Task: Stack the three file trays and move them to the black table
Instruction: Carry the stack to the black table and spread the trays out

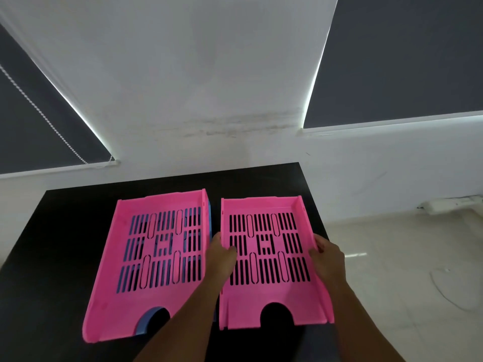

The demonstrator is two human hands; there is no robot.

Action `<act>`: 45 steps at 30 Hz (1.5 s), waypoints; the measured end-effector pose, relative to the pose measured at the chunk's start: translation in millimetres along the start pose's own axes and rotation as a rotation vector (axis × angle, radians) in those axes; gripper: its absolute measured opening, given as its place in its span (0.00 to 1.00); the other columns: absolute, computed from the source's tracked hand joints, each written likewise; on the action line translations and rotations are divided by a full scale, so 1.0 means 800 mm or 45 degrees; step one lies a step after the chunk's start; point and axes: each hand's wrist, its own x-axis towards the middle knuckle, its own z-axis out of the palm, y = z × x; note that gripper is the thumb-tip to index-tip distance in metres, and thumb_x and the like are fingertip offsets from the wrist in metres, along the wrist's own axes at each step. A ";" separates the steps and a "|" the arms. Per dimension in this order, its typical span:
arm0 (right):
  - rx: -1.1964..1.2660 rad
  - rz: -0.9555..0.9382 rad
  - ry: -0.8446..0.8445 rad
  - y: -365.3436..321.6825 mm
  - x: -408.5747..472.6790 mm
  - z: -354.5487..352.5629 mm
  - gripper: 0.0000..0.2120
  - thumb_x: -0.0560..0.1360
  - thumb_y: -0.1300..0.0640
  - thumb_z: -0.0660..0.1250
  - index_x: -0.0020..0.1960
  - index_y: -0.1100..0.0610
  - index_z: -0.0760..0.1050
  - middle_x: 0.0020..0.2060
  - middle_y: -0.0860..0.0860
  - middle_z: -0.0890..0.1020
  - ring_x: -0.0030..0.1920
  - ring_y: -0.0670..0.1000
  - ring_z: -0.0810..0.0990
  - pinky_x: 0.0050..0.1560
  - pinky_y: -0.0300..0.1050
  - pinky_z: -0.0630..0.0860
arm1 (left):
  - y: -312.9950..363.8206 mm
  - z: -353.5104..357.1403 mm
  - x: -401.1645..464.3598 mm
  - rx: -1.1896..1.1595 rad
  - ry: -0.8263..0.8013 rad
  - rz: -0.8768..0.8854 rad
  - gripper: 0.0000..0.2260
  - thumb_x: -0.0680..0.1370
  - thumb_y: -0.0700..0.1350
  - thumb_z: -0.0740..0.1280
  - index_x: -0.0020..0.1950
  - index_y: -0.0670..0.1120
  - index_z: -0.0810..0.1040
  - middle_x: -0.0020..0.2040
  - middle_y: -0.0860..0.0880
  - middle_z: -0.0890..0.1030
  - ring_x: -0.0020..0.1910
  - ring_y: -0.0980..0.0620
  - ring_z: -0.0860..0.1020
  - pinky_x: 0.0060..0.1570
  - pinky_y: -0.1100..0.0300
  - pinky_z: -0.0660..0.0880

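Two pink slotted file trays lie side by side on a black table (65,231). The left pink tray (122,270) sits on top of a blue tray (210,220), whose edge shows along its right side and through the front notch. The right pink tray (266,286) rests flat on the table. My left hand (222,257) grips its left wall, thumb inside. On the opposite wall, my right hand (329,257) holds the tray's right side.
A white wall with two dark roller blinds (405,61) stands behind the table. To the right lies a pale tiled floor (405,257) with a white power strip (449,205) at the wall's foot.
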 end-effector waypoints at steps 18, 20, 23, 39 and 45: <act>0.139 0.094 0.235 -0.067 -0.022 0.028 0.10 0.79 0.64 0.59 0.58 0.59 0.75 0.44 0.54 0.80 0.36 0.49 0.82 0.29 0.35 0.73 | 0.033 -0.034 -0.009 0.020 -0.161 0.186 0.20 0.79 0.38 0.63 0.71 0.48 0.70 0.60 0.54 0.80 0.43 0.61 0.81 0.38 0.71 0.80; 0.187 0.068 0.246 -0.089 -0.027 0.039 0.14 0.80 0.63 0.60 0.65 0.60 0.74 0.48 0.54 0.81 0.37 0.48 0.82 0.30 0.38 0.77 | 0.040 -0.051 -0.012 0.037 -0.128 0.217 0.24 0.80 0.37 0.62 0.76 0.47 0.64 0.70 0.49 0.73 0.58 0.60 0.76 0.51 0.72 0.72; 0.187 0.004 0.219 -0.118 -0.032 0.066 0.13 0.80 0.61 0.61 0.63 0.60 0.76 0.53 0.59 0.83 0.42 0.52 0.81 0.44 0.49 0.82 | 0.042 -0.085 -0.009 0.038 -0.039 0.255 0.25 0.79 0.36 0.61 0.77 0.46 0.63 0.74 0.44 0.69 0.63 0.55 0.76 0.56 0.73 0.67; 0.188 -0.137 -0.241 -0.183 -0.125 0.215 0.24 0.80 0.57 0.63 0.75 0.60 0.67 0.69 0.58 0.76 0.66 0.56 0.77 0.67 0.50 0.71 | -0.091 -0.305 -0.008 0.126 0.443 0.082 0.27 0.79 0.40 0.62 0.76 0.51 0.57 0.70 0.41 0.72 0.58 0.43 0.81 0.46 0.46 0.83; 0.111 -0.176 -0.209 -0.188 -0.138 0.235 0.14 0.80 0.60 0.61 0.65 0.60 0.76 0.48 0.54 0.84 0.44 0.50 0.83 0.43 0.40 0.81 | -0.116 -0.321 -0.010 0.096 0.221 0.010 0.07 0.81 0.42 0.62 0.58 0.45 0.74 0.45 0.46 0.83 0.38 0.53 0.85 0.33 0.60 0.81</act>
